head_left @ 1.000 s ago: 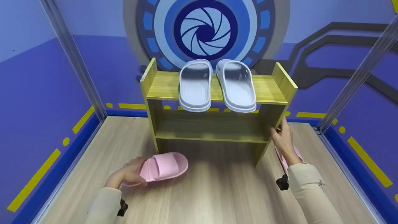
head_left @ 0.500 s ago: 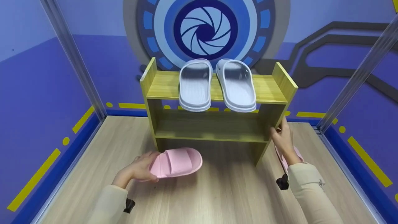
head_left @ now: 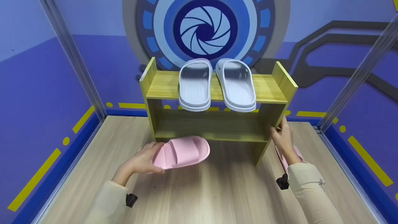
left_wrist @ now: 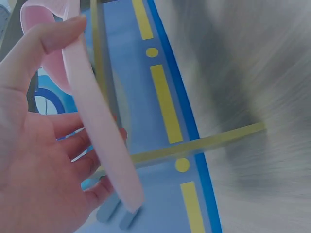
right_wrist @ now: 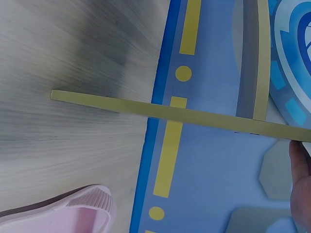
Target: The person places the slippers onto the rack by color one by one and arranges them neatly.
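My left hand (head_left: 144,158) grips a pink slide slipper (head_left: 186,151) by its heel end, thumb on the near edge and fingers on the far side. In the left wrist view, the slipper (left_wrist: 104,126) is seen edge-on between thumb and fingers. Its toe end overlaps the front of the lower shelf board in the head view. My right hand (head_left: 283,140) touches the right side panel of the wooden shoe rack (head_left: 213,126) from outside. In the right wrist view only part of this hand (right_wrist: 300,189) shows, against the panel.
Two pale grey clogs (head_left: 195,87) stand side by side on the rack's top board. A second pink slipper (head_left: 298,152) lies on the wooden floor right of the rack, partly hidden by my right forearm. Blue-purple walls (head_left: 102,77) enclose the floor.
My left hand has carried the pink slipper rightward and upward, toward the front of the lower shelf. The right hand and the rack have stayed where they were.
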### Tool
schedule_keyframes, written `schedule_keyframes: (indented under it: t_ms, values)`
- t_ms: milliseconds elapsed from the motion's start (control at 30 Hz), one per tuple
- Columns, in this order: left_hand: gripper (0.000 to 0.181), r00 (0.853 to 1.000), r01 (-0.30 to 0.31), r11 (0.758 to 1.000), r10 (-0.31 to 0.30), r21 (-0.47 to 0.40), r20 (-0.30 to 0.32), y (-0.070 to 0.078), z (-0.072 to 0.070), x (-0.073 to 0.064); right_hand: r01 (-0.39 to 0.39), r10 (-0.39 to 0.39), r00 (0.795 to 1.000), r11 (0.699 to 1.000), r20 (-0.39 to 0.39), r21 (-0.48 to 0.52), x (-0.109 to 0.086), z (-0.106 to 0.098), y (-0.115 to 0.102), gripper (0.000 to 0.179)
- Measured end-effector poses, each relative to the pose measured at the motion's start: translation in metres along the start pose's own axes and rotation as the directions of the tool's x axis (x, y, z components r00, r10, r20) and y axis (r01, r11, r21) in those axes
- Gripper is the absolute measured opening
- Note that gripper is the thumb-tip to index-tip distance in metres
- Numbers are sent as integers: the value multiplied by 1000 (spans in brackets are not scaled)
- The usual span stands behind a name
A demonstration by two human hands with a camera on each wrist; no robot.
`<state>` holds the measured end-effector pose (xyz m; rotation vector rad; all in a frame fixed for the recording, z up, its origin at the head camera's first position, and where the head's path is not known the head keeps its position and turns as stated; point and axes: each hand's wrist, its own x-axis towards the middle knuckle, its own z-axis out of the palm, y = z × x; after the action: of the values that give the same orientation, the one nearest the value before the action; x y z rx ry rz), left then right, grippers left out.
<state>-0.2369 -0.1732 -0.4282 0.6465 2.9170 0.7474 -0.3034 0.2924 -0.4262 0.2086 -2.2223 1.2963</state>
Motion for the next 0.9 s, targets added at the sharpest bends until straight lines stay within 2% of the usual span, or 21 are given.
schedule_keyframes:
  t_ms: [67, 200, 300, 467, 667, 900]
  values:
    - [89, 1000, 14, 1000, -14, -2, -18, 2, -2, 2, 9, -9, 1000, 1000, -4, -1, 0, 0, -1, 46]
    - [86, 996, 22, 1000, -21, 13, -92, 4, -3, 8, 17, -17, 1000, 1000, -8, 8, -2, 0, -5, 44]
    - [82, 986, 22, 1000, -19, 16, -165, 5, -1, 13, 15, -15, 1000, 1000, -8, -2, -2, 0, -4, 45]
    - [77, 968, 24, 1000, -19, 17, -250, 4, 2, 21, 12, -12, 1000, 1000, -7, -12, -1, 0, 1, 47]
    - [74, 957, 30, 999, -19, 33, -289, 4, 4, 28, 7, -7, 1000, 1000, -6, 2, -2, -1, -6, 46]
    - [73, 949, 84, 996, -70, 35, -306, 10, 9, 34, 8, -8, 1000, 1000, -7, 10, -1, 0, -7, 45]
